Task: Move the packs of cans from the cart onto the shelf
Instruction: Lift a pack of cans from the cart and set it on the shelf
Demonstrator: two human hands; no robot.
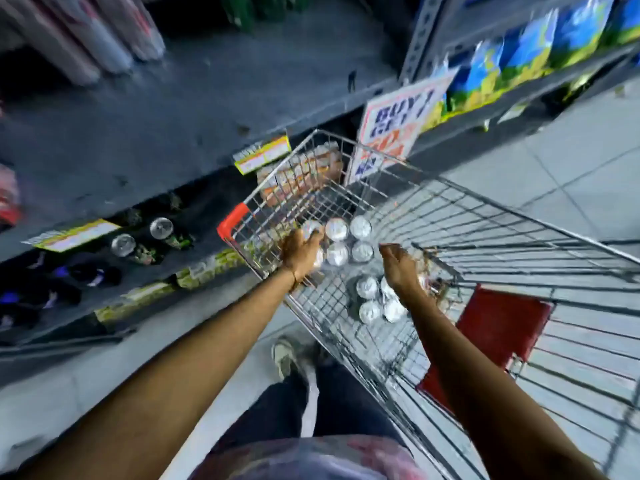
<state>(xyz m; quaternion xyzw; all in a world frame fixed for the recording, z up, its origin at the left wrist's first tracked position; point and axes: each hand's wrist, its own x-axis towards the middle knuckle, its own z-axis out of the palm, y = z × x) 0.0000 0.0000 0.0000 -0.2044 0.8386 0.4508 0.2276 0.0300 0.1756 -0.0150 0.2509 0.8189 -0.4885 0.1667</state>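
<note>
Two packs of silver-topped cans lie in the wire cart [450, 216]. The far pack of cans [346, 242] sits near the cart's front end. My left hand [300, 252] reaches into the cart and touches that pack's left side, fingers spread on it. The near pack of cans [372, 299] lies closer to me, partly hidden by my right forearm. My right hand [398, 263] hovers between the two packs, fingers curled and apart, holding nothing. The dark grey shelf [145, 126] runs along the left, its broad upper board bare.
The cart's red corner bumper [232, 221] and red child seat flap [491, 337] are in view. Lower shelves hold dark bottles and jars [138, 244]. A promo sign [398, 123] and blue-yellow bags [519, 57] are at upper right. My shoe [284, 355] stands on the tiled floor.
</note>
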